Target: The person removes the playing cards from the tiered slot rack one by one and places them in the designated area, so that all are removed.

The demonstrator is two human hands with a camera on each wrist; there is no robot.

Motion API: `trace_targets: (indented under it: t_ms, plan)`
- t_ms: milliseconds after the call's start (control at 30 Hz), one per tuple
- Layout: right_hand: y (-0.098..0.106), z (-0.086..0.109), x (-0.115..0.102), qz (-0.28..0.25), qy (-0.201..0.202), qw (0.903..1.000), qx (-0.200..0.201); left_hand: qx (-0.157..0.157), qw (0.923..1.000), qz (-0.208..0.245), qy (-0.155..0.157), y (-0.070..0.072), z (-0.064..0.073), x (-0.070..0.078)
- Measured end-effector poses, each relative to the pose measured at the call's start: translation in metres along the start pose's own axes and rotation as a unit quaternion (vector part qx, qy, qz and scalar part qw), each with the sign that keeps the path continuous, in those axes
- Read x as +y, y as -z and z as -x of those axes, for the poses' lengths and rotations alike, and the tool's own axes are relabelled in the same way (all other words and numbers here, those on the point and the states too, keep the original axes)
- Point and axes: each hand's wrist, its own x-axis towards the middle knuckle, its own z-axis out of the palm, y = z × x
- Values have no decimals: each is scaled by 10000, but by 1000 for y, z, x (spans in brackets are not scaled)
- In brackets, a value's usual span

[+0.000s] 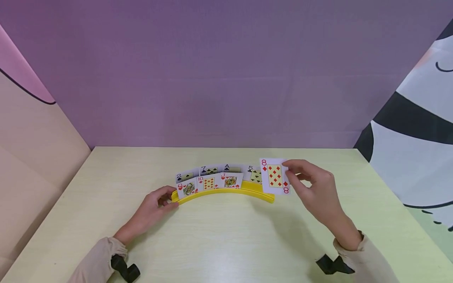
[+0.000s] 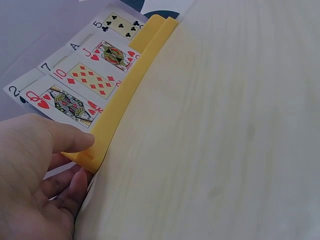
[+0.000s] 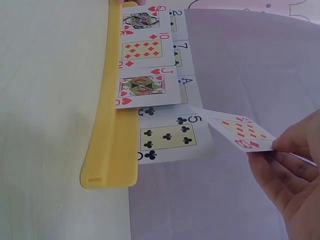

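Observation:
A curved yellow card holder (image 1: 256, 191) stands on the table with two rows of playing cards. Its front row shows the queen of hearts (image 2: 65, 102), the 10 of diamonds (image 2: 90, 80) and the jack of hearts (image 1: 231, 181). Behind them are a 2, a 7, an ace and the 5 of clubs (image 3: 167, 136), partly covered. My left hand (image 1: 152, 210) grips the holder's left end between thumb and fingers. An 8 of diamonds (image 1: 275, 177) is pinched by its right edge in my right hand (image 1: 320, 196), raised beside the holder's right end.
The pale wooden table (image 1: 219, 243) extends in front of the holder and to both sides. Behind its back edge rises a purple backdrop (image 1: 226, 78). Printed panels stand to the left and right, the right one with black and white shapes (image 1: 417, 118).

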Motion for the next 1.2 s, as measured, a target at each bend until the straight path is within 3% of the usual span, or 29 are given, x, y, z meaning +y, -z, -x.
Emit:
trace_targets:
  t_ms: [233,600,1200]
  plan:
    - [7,-2,4,-68,-207,9997,119,-2,10000,-61,20,0,-1,-1]
    - [17,-11,13,-270,-855,9955,314,3,9999,-114,106,1,-2,-1]
    - [12,-8,40,-157,-1262,9899,624,42,9998,-183,107,-1,-1,-1]
